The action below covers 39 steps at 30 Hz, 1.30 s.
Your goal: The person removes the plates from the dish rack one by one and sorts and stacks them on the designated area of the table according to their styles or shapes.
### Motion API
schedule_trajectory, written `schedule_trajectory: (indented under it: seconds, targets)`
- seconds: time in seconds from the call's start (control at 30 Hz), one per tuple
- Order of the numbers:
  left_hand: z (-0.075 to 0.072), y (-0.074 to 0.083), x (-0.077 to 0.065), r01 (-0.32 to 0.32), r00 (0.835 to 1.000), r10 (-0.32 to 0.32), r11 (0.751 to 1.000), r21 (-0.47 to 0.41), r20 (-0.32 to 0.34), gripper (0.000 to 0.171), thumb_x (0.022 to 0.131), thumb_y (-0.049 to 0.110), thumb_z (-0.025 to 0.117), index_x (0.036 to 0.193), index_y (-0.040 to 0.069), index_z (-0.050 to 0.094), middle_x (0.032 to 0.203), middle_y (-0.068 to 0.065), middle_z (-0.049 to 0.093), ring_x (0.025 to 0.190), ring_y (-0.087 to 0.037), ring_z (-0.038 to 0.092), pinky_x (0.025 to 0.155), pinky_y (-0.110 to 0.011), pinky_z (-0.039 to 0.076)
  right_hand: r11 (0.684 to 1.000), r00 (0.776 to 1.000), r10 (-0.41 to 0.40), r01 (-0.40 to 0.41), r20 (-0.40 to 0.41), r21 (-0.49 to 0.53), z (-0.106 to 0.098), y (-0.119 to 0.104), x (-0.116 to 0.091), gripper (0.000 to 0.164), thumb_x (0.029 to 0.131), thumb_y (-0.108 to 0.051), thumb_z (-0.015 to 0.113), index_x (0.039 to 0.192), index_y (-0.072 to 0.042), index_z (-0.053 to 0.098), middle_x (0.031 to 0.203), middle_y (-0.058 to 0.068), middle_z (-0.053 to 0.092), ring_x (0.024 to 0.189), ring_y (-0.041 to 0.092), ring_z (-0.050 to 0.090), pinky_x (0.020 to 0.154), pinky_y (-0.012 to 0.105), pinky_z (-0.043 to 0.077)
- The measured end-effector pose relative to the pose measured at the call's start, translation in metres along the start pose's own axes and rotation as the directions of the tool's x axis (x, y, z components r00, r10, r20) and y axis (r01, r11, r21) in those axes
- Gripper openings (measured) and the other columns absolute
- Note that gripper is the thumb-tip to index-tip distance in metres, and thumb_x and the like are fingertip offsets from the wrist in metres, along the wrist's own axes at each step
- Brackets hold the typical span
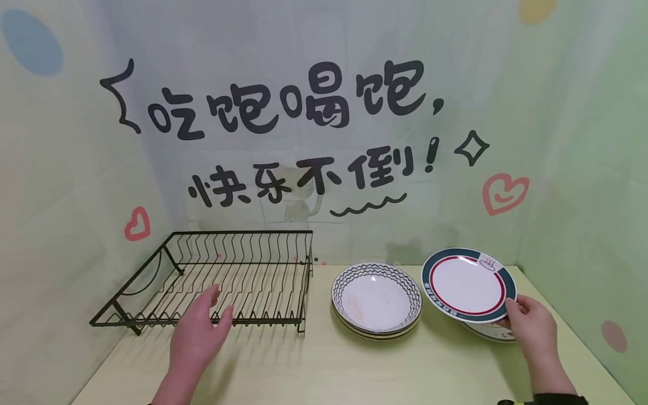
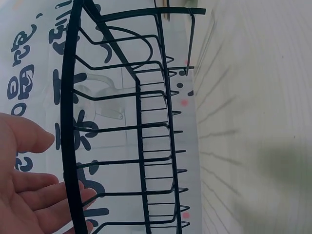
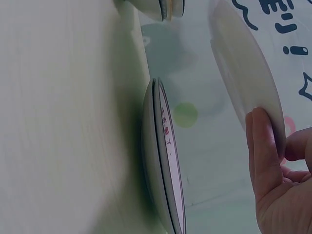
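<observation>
My right hand (image 1: 534, 329) pinches a plate (image 1: 468, 284) by its right edge, thumb above and fingers underneath. This plate has a dark green rim band and a red ring, and in the right wrist view its pale underside (image 3: 248, 73) is tilted, raised off the table. Below it lie stacked plates (image 3: 163, 161), partly hidden in the head view. My left hand (image 1: 199, 332) holds nothing, thumb and fingers apart. It is at the front edge of a black wire dish rack (image 1: 243, 322); in the left wrist view its fingertips overlap the rack's bar (image 2: 70, 126).
Between rack and held plate, a stack of bowls (image 1: 377, 301) with black zigzag rims stands on the pale wooden table (image 1: 354, 365). A printed backdrop (image 1: 304, 34) with large black characters rises behind, and side walls (image 1: 597, 225) flank the table.
</observation>
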State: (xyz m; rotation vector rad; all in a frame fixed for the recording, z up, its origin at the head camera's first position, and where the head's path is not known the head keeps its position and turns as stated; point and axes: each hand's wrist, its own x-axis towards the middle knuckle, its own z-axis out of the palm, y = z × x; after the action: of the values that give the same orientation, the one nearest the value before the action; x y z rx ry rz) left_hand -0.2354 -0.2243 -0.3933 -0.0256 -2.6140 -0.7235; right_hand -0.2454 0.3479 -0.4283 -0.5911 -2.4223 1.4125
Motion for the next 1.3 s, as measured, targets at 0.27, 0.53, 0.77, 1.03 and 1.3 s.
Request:
schedule_trajectory:
  seconds: [0.27,0.53,0.77,1.03,1.3]
  targets:
    - [-0.001,-0.003,0.0,-0.015,1.0,0.015,1.0,0.012,-0.008,0.054,0.095,0.024,0.063,0.14,-0.002,0.046,0.131,-0.022,0.059,0.114,-0.04,0.059,0.083,-0.059,0.051,0.999,0.999,0.039,-0.04,-0.009,-0.029,-0.008,0.005,0.007,0.055,0.103,-0.022,0.043,0.135,0.022,0.039,0.112,0.037,0.058,0.063,-0.002,0.056,0.057,0.018,0.053]
    - [-0.004,-0.007,0.001,-0.006,1.0,0.006,1.0,0.03,-0.006,0.058,0.095,0.023,0.063,0.141,-0.005,0.044,0.131,-0.025,0.058,0.113,-0.044,0.058,0.087,-0.06,0.049,0.996,0.998,0.068,-0.068,-0.002,-0.053,-0.014,0.014,0.011,0.058,0.102,-0.023,0.042,0.136,0.023,0.037,0.12,0.04,0.055,0.065,0.0,0.058,0.056,0.016,0.05]
    - [-0.006,-0.009,0.002,-0.021,0.999,0.022,0.999,0.046,-0.033,0.058,0.093,0.022,0.065,0.139,-0.006,0.045,0.13,-0.026,0.058,0.109,-0.045,0.059,0.086,-0.06,0.049,0.993,0.997,0.075,-0.077,-0.019,-0.089,-0.019,0.021,0.013,0.057,0.1,-0.022,0.045,0.133,0.025,0.039,0.117,0.04,0.057,0.075,0.009,0.059,0.054,0.013,0.045]
    - [-0.006,-0.011,0.001,-0.033,0.999,0.035,0.998,0.049,-0.038,0.058,0.093,0.022,0.065,0.14,-0.006,0.045,0.131,-0.026,0.057,0.11,-0.045,0.058,0.088,-0.059,0.048,0.996,0.996,0.089,-0.089,-0.007,-0.005,-0.019,0.029,0.013,0.056,0.101,-0.019,0.042,0.133,0.027,0.036,0.094,0.028,0.065,0.058,0.0,0.061,0.055,0.017,0.051]
    - [-0.002,-0.015,-0.001,-0.048,0.997,0.051,0.998,0.051,-0.061,0.058,0.092,0.022,0.065,0.14,-0.005,0.045,0.13,-0.025,0.058,0.11,-0.045,0.058,0.088,-0.06,0.048,0.993,0.993,0.115,-0.115,0.009,0.002,-0.02,0.038,0.013,0.059,0.1,-0.02,0.041,0.132,0.028,0.034,0.081,0.017,0.065,0.057,0.002,0.063,0.055,0.015,0.047]
